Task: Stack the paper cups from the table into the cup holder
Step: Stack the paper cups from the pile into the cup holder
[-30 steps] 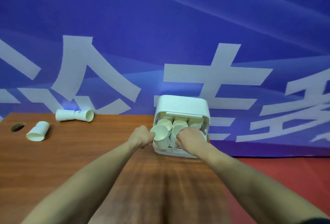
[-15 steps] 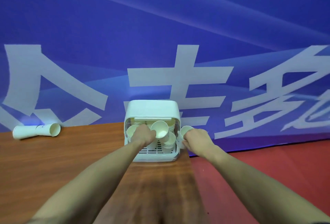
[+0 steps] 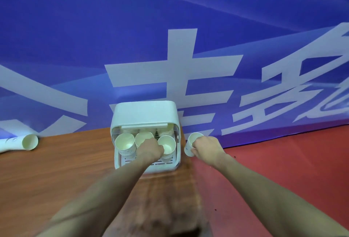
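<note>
The cup holder (image 3: 144, 113) is plain white, and the paper cups (image 3: 125, 141) inside look cream-white with pale yellowish insides. The counter (image 3: 56, 170) is reddish-brown wood grain, the floor (image 3: 283, 161) is red, and the backdrop (image 3: 170, 19) is deep blue with big white characters.

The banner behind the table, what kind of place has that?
Probably an event or exhibition hall, though I can't be sure. A huge blue banner with big white characters fills the backdrop, red flooring runs beside the wooden table, and a white cup holder stands ready.
</note>
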`<action>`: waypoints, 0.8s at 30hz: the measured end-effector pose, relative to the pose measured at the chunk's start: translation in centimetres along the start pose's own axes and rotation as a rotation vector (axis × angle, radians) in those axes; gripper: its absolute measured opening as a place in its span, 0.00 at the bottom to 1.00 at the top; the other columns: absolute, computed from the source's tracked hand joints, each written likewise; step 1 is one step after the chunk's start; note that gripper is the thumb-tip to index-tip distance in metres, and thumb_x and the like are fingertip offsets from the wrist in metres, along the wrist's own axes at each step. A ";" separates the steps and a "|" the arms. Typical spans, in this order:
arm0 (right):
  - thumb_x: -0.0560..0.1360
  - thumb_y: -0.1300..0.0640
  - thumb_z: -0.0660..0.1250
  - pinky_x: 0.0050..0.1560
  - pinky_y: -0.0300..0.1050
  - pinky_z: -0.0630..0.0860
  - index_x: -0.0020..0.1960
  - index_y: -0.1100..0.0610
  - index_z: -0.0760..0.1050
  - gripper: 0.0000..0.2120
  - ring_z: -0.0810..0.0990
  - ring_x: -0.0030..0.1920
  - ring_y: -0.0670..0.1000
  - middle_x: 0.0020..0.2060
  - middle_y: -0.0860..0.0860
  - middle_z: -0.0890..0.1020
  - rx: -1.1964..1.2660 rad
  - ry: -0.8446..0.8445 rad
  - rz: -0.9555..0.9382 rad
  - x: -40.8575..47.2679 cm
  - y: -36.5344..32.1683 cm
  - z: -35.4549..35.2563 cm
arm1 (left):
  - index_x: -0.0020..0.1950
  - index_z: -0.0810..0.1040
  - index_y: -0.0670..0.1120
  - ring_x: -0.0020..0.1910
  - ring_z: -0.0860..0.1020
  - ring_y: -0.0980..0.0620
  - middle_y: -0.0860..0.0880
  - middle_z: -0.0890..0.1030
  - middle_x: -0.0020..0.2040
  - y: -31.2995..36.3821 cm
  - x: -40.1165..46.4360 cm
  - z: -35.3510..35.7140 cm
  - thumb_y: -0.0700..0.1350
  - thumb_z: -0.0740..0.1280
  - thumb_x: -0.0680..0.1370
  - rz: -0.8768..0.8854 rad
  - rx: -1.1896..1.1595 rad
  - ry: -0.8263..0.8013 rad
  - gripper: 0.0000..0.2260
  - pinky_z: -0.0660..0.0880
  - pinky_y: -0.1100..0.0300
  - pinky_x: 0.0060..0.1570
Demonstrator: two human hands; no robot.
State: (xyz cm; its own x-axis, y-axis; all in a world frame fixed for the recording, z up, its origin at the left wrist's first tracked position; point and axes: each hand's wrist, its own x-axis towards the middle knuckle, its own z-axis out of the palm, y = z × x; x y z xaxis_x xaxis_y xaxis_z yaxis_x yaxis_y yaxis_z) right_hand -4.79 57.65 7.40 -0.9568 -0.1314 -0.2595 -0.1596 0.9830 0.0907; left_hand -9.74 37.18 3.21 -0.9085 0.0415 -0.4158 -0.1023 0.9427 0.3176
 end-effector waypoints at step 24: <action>0.80 0.54 0.61 0.39 0.46 0.63 0.49 0.55 0.80 0.10 0.79 0.49 0.56 0.45 0.51 0.80 -0.170 0.168 -0.215 0.0 -7.5 -3.8 | 0.39 0.73 0.45 0.37 0.78 0.47 0.49 0.79 0.38 -5.3 -3.2 -4.2 0.54 0.60 0.77 -0.047 -0.067 0.027 0.14 0.71 0.59 0.39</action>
State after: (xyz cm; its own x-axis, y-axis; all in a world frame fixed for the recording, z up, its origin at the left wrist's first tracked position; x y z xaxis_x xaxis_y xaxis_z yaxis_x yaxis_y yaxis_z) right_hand -4.55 49.79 10.34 -0.9212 -0.3671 -0.1292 -0.3873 0.8968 0.2138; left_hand -7.97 30.67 6.41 -0.9127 -0.0122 -0.4085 -0.1712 0.9190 0.3551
